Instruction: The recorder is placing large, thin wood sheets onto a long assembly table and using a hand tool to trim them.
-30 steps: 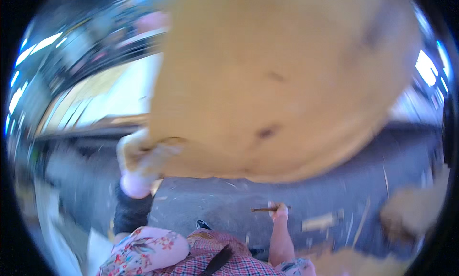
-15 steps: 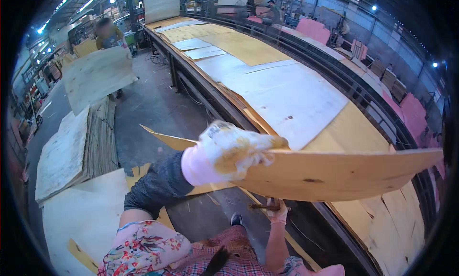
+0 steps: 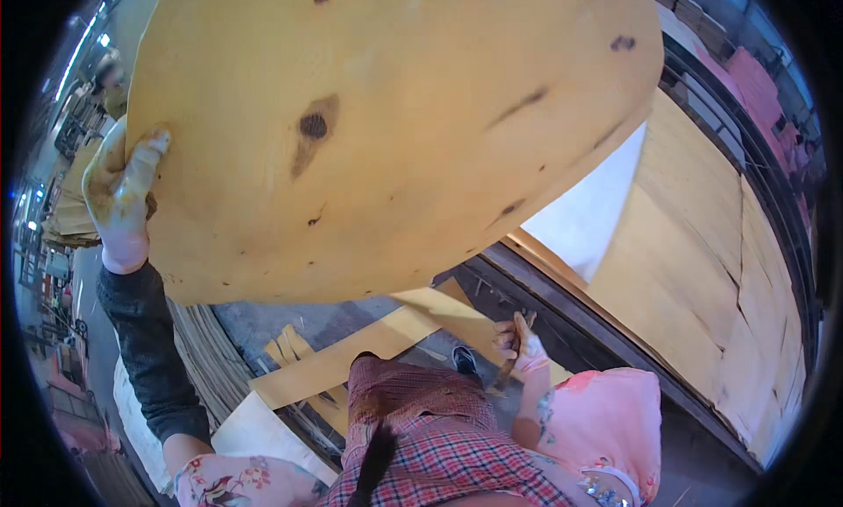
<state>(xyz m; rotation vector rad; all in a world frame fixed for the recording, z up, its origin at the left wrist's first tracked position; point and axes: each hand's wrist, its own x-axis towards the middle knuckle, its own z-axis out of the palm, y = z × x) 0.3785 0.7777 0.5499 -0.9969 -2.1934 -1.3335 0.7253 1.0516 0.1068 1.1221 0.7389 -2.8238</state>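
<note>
My left hand (image 3: 123, 195), in a stained pale glove, is raised at the left and closed on the edge of a large tan wood veneer sheet (image 3: 395, 147). Its thumb lies on the near face. The sheet stands tilted up and bows across most of the upper view, with dark knots showing on it. Lower right of the sheet, my right hand (image 3: 527, 351) is down by my side with its fingers curled round a brown stick-like tool (image 3: 502, 380). That hand is apart from the sheet; the tool's exact kind cannot be made out.
A long metal-framed table (image 3: 571, 309) runs along the right, bearing tan veneer (image 3: 694, 261) and a white sheet (image 3: 593, 213). Long veneer strips (image 3: 351, 356) lie low in front of me. A veneer stack (image 3: 206, 345) is at lower left. Another person (image 3: 110, 77) stands far left, partly hidden.
My left hand has moved left and up, swinging the veneer sheet from nearly edge-on over the table to a broad upright face. My right hand stays low with the tool.
</note>
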